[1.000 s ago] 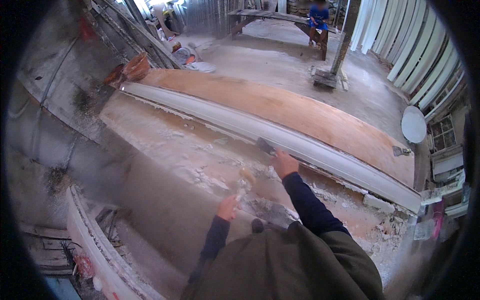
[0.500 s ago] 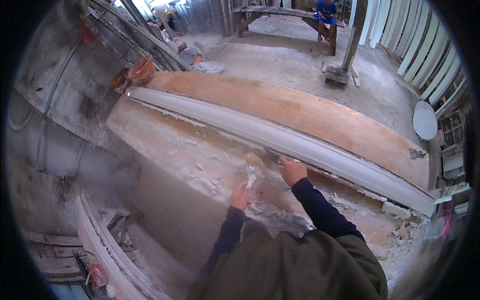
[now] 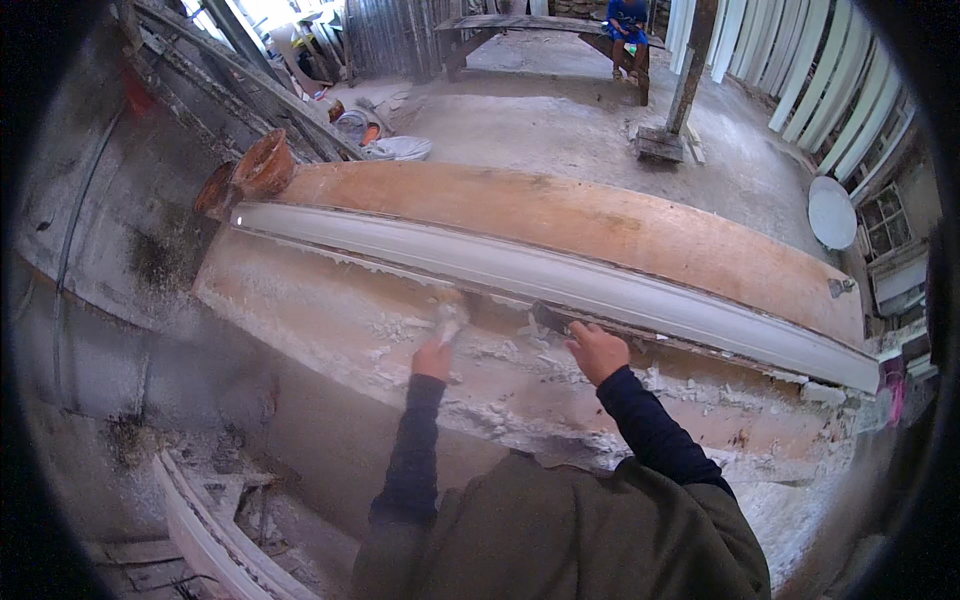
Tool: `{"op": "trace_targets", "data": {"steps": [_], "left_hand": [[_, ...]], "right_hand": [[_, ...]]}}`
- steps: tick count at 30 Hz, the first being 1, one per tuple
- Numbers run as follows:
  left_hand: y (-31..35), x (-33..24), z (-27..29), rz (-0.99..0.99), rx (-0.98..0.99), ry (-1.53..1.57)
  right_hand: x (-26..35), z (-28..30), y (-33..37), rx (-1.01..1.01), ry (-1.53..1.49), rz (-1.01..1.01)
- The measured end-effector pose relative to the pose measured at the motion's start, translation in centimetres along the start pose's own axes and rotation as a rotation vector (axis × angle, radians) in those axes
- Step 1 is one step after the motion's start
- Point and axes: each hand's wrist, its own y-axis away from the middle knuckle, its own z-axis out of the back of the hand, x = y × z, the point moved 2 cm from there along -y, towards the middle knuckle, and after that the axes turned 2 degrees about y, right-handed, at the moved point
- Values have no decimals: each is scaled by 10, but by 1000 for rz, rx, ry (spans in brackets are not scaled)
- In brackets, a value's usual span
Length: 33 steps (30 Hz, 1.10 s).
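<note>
A long white plaster moulding [image 3: 500, 258] lies across a wooden board [image 3: 560, 215], sloping from far left to near right. My left hand [image 3: 432, 360] is closed round a plaster-coated brush [image 3: 450, 318], its tan bristles blurred just short of the moulding's near edge. Against that same edge, farther right, a dark flat scraper [image 3: 549, 318] sticks out leftward from my right hand [image 3: 598, 352], whose fingers grip it. White plaster scraps [image 3: 395, 328] are scattered over the board around both tools.
Two orange-brown bowls [image 3: 262, 165] sit at the board's far left end. A small metal tool [image 3: 842, 287] lies near its right end. More white mouldings [image 3: 190, 510] rest at lower left. Beyond are a wooden post [image 3: 690, 80] and a person [image 3: 627, 30] on a bench.
My left hand has moved left and farther forward with the brush. My right hand has shifted right along the moulding, and more of the scraper shows. The whole view has shifted slightly.
</note>
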Motion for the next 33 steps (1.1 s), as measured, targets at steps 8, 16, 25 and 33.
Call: {"op": "trace_targets", "data": {"steps": [8, 16, 25, 33], "left_hand": [[34, 2, -44, -227, 195, -78], [6, -19, -8, -21, 203, -90], [24, 19, 43, 56, 171, 1], [15, 18, 67, 31, 91, 77]], "right_hand": [[-35, 20, 44, -141, -38, -200], [52, -70, -43, -88, 37, -155], [4, -4, 16, -60, 0, -143], [18, -12, 14, -56, -55, -154]]}}
